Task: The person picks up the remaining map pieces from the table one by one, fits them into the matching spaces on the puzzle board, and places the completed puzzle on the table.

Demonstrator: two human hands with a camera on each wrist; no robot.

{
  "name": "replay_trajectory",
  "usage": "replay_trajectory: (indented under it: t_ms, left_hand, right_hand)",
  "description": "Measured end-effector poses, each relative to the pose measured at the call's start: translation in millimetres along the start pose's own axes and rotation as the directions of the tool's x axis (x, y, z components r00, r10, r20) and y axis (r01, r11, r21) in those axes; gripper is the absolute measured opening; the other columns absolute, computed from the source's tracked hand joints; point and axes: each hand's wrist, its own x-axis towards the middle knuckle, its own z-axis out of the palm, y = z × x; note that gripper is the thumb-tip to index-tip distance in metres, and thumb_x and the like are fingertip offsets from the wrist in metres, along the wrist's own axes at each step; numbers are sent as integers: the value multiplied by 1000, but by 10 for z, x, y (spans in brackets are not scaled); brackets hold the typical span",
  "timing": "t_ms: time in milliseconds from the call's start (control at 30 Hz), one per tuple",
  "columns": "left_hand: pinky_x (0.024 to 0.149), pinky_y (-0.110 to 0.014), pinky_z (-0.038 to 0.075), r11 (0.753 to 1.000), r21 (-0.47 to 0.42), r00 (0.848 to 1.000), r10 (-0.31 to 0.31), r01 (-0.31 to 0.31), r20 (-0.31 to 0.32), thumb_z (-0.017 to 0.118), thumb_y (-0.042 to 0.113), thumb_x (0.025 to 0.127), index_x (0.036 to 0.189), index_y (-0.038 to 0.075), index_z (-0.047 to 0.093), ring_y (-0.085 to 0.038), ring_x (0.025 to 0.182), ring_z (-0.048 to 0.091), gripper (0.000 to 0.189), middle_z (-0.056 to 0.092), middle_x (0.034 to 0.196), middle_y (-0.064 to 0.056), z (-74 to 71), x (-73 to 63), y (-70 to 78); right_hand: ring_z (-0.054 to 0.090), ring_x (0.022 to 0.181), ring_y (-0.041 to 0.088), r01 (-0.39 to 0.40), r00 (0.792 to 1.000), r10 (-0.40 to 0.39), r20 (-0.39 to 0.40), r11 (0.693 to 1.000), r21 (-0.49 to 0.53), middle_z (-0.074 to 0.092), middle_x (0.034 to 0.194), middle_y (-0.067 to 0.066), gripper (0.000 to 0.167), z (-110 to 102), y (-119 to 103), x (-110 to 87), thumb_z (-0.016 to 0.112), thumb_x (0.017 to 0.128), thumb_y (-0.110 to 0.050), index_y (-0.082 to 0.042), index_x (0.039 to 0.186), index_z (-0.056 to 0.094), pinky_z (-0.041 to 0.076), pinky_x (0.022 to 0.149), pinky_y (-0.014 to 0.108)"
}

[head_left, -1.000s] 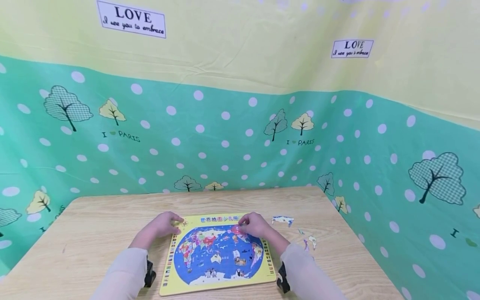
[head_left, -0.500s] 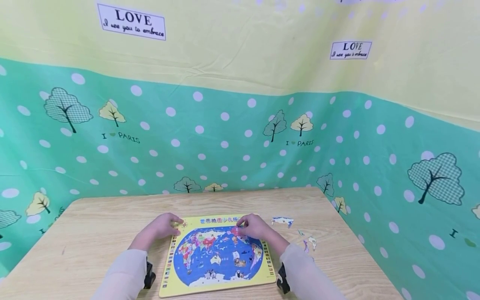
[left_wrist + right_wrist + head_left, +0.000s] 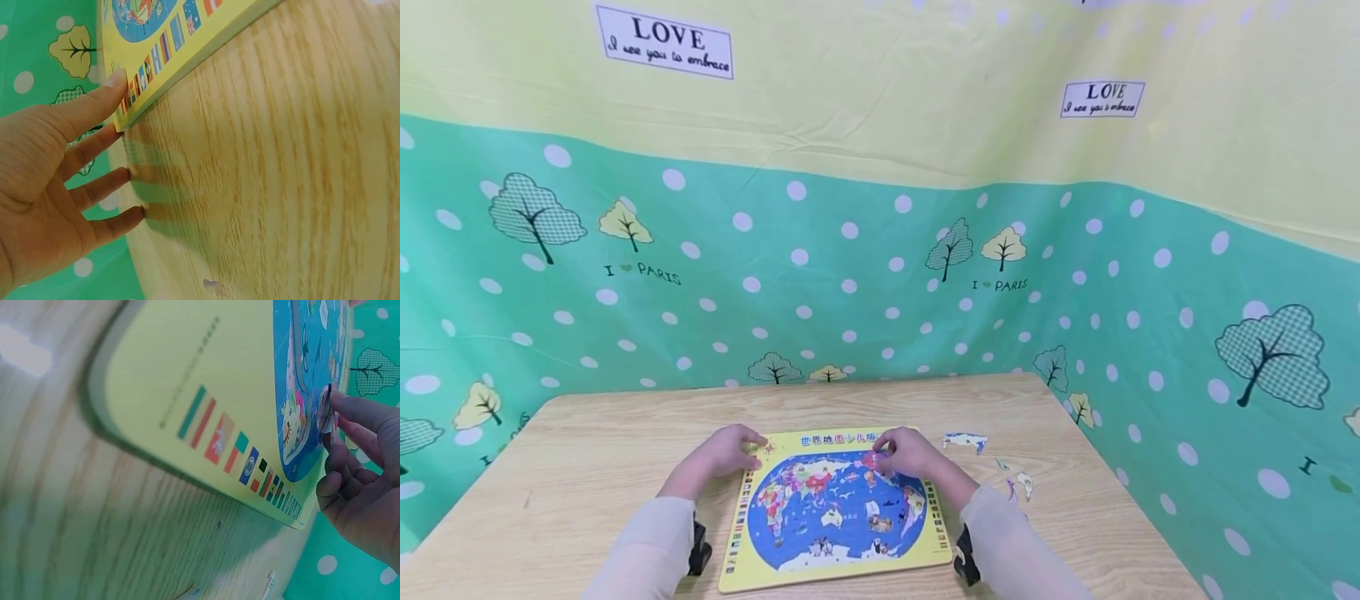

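Note:
A yellow-bordered world map puzzle board [image 3: 835,577] lies flat on the wooden table. My left hand [image 3: 730,448] is at its far left corner. In the left wrist view, the thumb [image 3: 103,100] rests on the board's top and the other fingers spread straight by its edge. At the map's upper right, my right hand [image 3: 912,454] pinches a small puzzle piece [image 3: 324,409] between thumb and fingers. The piece stands tilted close over the blue sea area, partly covered by the fingertips. In the head view a pinkish-red part [image 3: 871,459] shows beside these fingers.
Right of the board lie several loose puzzle pieces: a wide white-and-blue one [image 3: 966,441], a thin green one [image 3: 1002,465] and a pale one [image 3: 1025,483] among them. A green dotted curtain [image 3: 820,292] hangs behind the wooden table [image 3: 602,467] and along its right side.

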Motion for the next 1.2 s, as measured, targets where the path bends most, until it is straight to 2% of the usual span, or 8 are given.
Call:
replay_trajectory:
  t_ms: [367, 833, 933, 1200]
  left_hand:
    - [100, -58, 39, 1000, 6, 1000, -3, 3, 0, 73, 10, 75, 113, 4, 65, -46, 117, 48, 39, 59, 120, -24, -2, -12, -5]
    - [101, -58, 38, 1000, -8, 1000, -18, 18, 1, 73, 10, 76, 113, 4, 65, -46, 118, 48, 38, 58, 121, -23, -10, -21, 31]
    - [101, -59, 38, 1000, 5, 1000, -4, 4, 0, 73, 10, 76, 113, 3, 65, -47, 118, 47, 38, 58, 121, -24, -20, -28, 46]
    - [102, -60, 37, 1000, -1, 1000, -17, 17, -6, 72, 9, 77, 113, 4, 65, -48, 120, 45, 37, 57, 122, -24, -10, -24, 47]
  right_hand:
    - [52, 58, 10, 8, 1000, -8, -11, 1000, -20, 56, 70, 0, 24, 36, -11, -28, 71, 82, -20, -10, 104, 67, 43, 49, 23]
    - [49, 60, 10, 4, 1000, -4, -18, 1000, -24, 54, 73, -1, 26, 21, -17, -14, 71, 82, -20, -10, 106, 67, 42, 50, 21]
    - [50, 61, 11, 1, 1000, -1, -22, 1000, -16, 55, 73, 0, 26, 21, -15, -15, 71, 81, -20, -10, 105, 67, 43, 50, 22]
    - [53, 65, 13, -16, 1000, 16, -16, 1000, 8, 56, 77, 1, 25, 17, -28, -16, 70, 82, -21, -10, 105, 67, 46, 54, 24]
